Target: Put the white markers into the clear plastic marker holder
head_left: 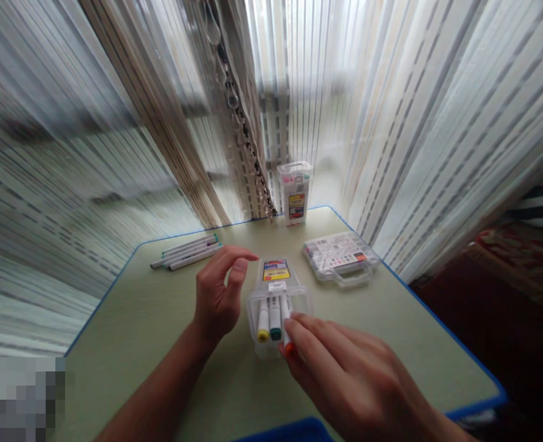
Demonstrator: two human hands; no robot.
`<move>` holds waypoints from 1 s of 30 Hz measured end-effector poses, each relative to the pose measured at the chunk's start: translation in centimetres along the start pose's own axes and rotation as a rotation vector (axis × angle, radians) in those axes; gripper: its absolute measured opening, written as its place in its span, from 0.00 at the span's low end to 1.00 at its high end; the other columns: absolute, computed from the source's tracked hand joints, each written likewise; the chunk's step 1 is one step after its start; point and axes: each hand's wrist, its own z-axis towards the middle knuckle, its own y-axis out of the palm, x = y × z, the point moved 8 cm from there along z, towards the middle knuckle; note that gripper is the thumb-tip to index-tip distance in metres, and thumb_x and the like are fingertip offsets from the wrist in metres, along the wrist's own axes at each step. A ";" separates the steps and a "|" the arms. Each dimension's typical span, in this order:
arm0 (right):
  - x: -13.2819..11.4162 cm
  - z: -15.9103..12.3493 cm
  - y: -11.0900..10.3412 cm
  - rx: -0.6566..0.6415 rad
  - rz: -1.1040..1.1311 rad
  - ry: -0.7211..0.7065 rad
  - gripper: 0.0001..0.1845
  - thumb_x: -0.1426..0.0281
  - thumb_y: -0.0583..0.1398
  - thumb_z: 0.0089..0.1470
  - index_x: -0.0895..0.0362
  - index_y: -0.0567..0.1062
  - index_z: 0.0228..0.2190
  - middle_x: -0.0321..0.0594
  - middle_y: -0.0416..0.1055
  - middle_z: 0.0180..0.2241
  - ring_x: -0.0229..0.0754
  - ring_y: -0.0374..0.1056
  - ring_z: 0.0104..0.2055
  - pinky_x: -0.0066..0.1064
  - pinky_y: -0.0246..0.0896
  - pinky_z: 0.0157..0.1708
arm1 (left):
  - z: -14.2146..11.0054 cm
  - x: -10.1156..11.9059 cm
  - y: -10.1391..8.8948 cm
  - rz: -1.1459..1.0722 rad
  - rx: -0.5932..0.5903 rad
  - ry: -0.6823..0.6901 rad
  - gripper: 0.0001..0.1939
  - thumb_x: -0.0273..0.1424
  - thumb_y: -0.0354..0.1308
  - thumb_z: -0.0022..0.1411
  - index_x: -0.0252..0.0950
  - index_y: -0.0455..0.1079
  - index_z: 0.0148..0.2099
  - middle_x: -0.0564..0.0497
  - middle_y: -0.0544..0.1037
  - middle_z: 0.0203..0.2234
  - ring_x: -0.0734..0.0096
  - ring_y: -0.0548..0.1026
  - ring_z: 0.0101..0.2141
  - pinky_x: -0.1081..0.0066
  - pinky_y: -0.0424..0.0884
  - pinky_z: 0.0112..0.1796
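Observation:
A clear plastic marker case (302, 301) lies on the table with its open end toward me. Inside it are a yellow-capped marker (262, 322) and a green-capped marker (275, 319), side by side. My right hand (345, 356) pinches an orange-tipped marker (290, 349) at the right of the opening, and its white barrel reaches into the case. My left hand (220, 291) hovers just left of the case, thumb and forefinger apart, holding nothing. The case carries a yellow, blue and red label (275, 270) on its upper face.
Several white markers (188, 250) lie at the back left of the table (170, 331). At the back edge stands an upright clear marker box (295, 193). A flat clear case with a handle (340, 258) lies to the right. String curtains (391, 92) hang behind the table.

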 end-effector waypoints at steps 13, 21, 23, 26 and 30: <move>-0.1 -0.3 0.2 0.046 -0.052 -0.012 0.11 0.80 0.57 0.64 0.70 0.81 0.39 0.51 0.83 0.35 0.43 0.79 0.30 0.30 0.78 0.31 | 0.1 0.4 0.1 0.009 -0.019 0.021 0.14 0.29 0.48 0.74 0.36 0.75 0.41 0.51 0.78 0.35 0.70 0.74 0.36 0.70 0.69 0.40; 0.0 -0.2 -0.1 0.049 -0.053 0.021 0.13 0.82 0.56 0.62 0.68 0.82 0.36 0.49 0.83 0.33 0.42 0.79 0.27 0.29 0.78 0.32 | 0.2 0.6 0.2 0.014 -0.035 0.016 0.14 0.29 0.48 0.73 0.36 0.75 0.40 0.50 0.77 0.35 0.69 0.74 0.37 0.69 0.69 0.40; 0.1 -0.1 -0.3 0.076 -0.053 0.034 0.14 0.83 0.55 0.62 0.67 0.82 0.35 0.47 0.82 0.30 0.41 0.79 0.27 0.28 0.78 0.33 | 0.2 0.6 0.2 0.020 -0.033 0.019 0.14 0.29 0.48 0.73 0.36 0.75 0.40 0.51 0.78 0.35 0.69 0.74 0.37 0.69 0.69 0.40; 0.2 0.0 -0.3 0.091 -0.057 0.042 0.15 0.83 0.55 0.63 0.66 0.82 0.34 0.46 0.81 0.28 0.40 0.78 0.26 0.27 0.78 0.34 | 0.3 0.7 0.2 0.032 -0.023 0.022 0.13 0.28 0.48 0.73 0.37 0.75 0.40 0.51 0.78 0.35 0.69 0.74 0.37 0.68 0.69 0.40; 0.3 0.0 -0.3 0.105 -0.082 0.046 0.16 0.83 0.54 0.63 0.65 0.83 0.34 0.44 0.82 0.28 0.39 0.77 0.24 0.27 0.78 0.31 | 0.3 0.7 0.2 0.036 -0.024 0.014 0.13 0.28 0.48 0.73 0.37 0.75 0.40 0.51 0.78 0.35 0.68 0.75 0.37 0.67 0.69 0.40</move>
